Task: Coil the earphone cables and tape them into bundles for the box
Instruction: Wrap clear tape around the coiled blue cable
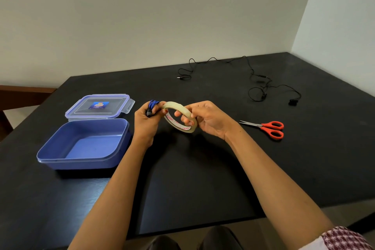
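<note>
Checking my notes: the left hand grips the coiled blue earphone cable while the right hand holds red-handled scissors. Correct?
No. In the head view the right hand holds a clear tape roll; the red-handled scissors lie on the black table.

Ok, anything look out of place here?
Nothing spilled or damaged. A thin black earphone cable sprawls uncoiled on the black table's far side. Left hand grips coiled blue cable, right hand clear tape roll.
</note>
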